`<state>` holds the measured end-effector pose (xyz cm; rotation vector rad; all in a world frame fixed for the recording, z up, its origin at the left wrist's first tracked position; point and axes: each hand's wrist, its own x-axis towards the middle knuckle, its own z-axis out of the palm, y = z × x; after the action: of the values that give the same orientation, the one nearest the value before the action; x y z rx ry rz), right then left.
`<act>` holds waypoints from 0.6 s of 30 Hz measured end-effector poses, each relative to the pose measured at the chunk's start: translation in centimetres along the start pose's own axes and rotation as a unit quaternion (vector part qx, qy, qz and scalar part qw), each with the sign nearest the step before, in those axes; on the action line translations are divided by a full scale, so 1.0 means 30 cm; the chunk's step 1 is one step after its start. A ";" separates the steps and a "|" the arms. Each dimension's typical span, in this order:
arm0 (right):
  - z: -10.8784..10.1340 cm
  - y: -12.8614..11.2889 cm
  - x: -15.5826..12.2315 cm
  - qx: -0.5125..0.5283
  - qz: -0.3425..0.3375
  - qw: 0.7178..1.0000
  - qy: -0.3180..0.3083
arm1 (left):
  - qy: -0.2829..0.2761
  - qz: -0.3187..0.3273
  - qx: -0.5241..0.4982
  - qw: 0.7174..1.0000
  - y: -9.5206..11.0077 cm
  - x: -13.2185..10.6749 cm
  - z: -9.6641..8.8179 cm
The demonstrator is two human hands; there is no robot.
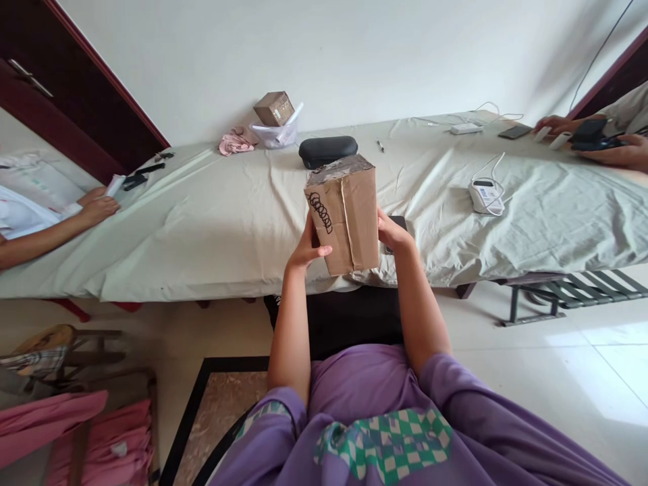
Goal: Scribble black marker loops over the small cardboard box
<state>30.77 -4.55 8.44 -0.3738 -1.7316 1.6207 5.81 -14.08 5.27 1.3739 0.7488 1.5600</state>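
Note:
Between my two hands is a brown cardboard box [360, 219], held tilted near the front edge of the table. Its front shows a taped seam and a black looped scribble. My left hand [306, 248] grips the lower left side, thumb on the front face. On the right side, my right hand [391, 229] presses against the box, with its far fingers hidden. A dark flat object [399, 221], perhaps a phone, lies partly covered behind my right hand. Just beyond the box sits a black zip case [328, 150].
A pale cloth [217, 229] covers the long table. At the back stand a clear tub [276, 135] with a small carton [274, 108], and a pink cloth [237, 140]. Rightward lies a white corded device [487, 196]. Other people's hands [98, 206] show at both ends.

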 end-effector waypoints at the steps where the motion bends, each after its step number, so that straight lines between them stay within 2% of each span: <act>1: 0.005 -0.010 0.002 -0.002 -0.004 1.000 0.006 | 0.009 -0.001 -0.002 1.000 0.011 -0.003 -0.006; 5: 0.002 -0.025 -0.005 -0.008 0.023 0.999 0.044 | 0.110 0.007 -0.041 0.993 0.057 -0.009 -0.015; 7: 0.004 -0.016 -0.011 0.020 0.051 0.996 0.065 | 0.134 0.007 -0.063 0.989 0.074 -0.005 -0.001; 11: 0.028 -0.008 -0.009 0.051 0.042 0.990 0.124 | 0.153 -0.009 -0.033 0.988 0.095 0.012 0.037; 14: 0.057 -0.032 -0.002 0.046 0.031 0.991 0.122 | 0.170 -0.004 0.044 0.984 0.121 0.017 0.046; 18: 0.094 -0.072 0.004 0.041 0.048 0.993 0.100 | 0.119 -0.001 0.140 0.983 0.172 0.003 0.050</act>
<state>29.37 -6.93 10.67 -0.5669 -1.5142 1.6554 6.09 -16.32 10.16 1.3970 1.1526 1.6828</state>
